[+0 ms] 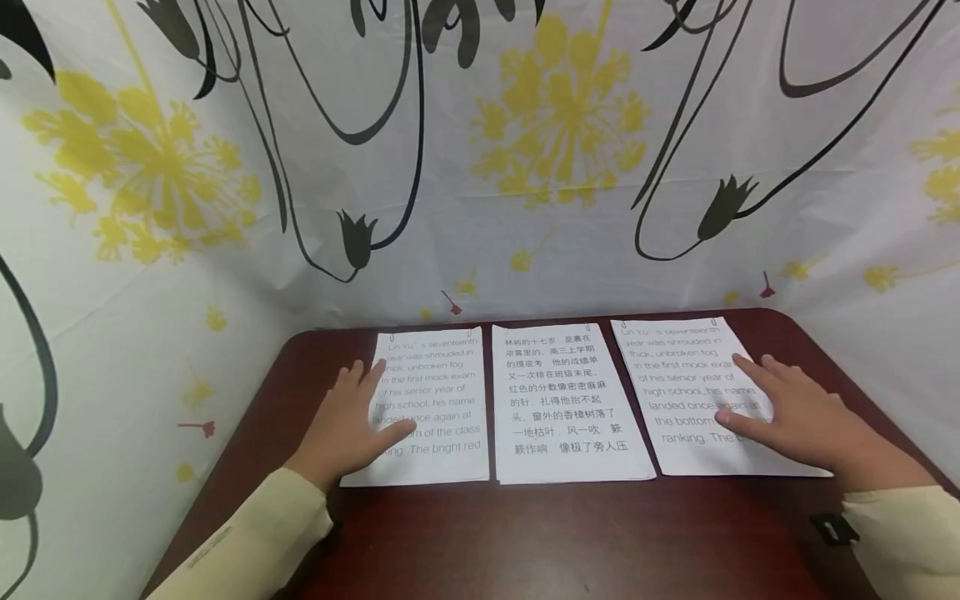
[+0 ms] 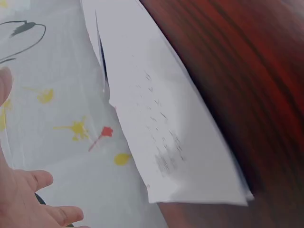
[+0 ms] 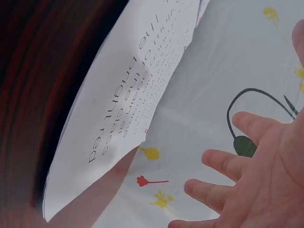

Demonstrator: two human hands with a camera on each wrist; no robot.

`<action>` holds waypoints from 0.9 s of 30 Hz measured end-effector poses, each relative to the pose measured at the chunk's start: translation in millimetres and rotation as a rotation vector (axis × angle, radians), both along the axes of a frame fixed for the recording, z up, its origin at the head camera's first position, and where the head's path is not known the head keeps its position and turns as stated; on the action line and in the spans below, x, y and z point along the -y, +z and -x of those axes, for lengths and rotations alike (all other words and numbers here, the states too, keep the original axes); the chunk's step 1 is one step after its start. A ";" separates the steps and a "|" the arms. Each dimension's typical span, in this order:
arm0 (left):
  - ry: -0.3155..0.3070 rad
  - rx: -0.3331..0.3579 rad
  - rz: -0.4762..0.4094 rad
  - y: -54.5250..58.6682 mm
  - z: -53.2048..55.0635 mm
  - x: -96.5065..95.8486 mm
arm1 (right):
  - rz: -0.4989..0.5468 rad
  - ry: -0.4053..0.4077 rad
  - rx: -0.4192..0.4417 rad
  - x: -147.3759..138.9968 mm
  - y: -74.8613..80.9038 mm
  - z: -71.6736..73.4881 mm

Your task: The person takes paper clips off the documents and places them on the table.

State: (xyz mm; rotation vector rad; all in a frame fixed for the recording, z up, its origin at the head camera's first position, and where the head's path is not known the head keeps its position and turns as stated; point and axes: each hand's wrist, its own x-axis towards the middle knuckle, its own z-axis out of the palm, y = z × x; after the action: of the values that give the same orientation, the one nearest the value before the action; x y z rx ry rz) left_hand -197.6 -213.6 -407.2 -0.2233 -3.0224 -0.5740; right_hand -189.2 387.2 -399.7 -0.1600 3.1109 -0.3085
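Observation:
Three printed paper stacks lie side by side in the head view. My left hand [image 1: 348, 425] is spread over the left edge of the left English-text stack [image 1: 431, 400]. Over the right part of the right English-text stack [image 1: 675, 375] is my right hand [image 1: 798, 412], fingers apart. Between them lies the middle stack with Chinese characters [image 1: 566, 408], touched by neither hand. In the left wrist view the left hand [image 2: 23, 194] has its fingers extended and grips nothing. The right wrist view shows the right hand [image 3: 266, 166] with straight, separated fingers and nothing held.
The papers rest on a dark reddish-brown table [image 1: 570, 542] with rounded far corners. Small paper clips [image 1: 392, 337] sit along the stacks' top edges. A white cloth [image 1: 465, 208] with yellow and grey flower prints hangs behind and beside the table.

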 end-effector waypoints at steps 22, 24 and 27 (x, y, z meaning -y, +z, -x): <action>-0.009 0.059 -0.352 6.3 16.3 -68.3 | 0.136 0.037 -0.020 -19.3 -1.6 15.2; -0.010 0.071 -0.377 7.2 17.3 -76.0 | 0.153 0.037 -0.014 -20.8 -3.1 15.5; -0.016 0.081 -0.405 7.4 19.5 -87.5 | 0.177 0.030 -0.004 -23.1 -4.7 16.1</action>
State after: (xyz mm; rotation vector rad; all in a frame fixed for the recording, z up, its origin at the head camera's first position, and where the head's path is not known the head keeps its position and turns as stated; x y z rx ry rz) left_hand -217.0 -126.1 -399.7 -0.2054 -2.8929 -1.1984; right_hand -205.3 410.4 -404.4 -0.2094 3.0785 -0.5837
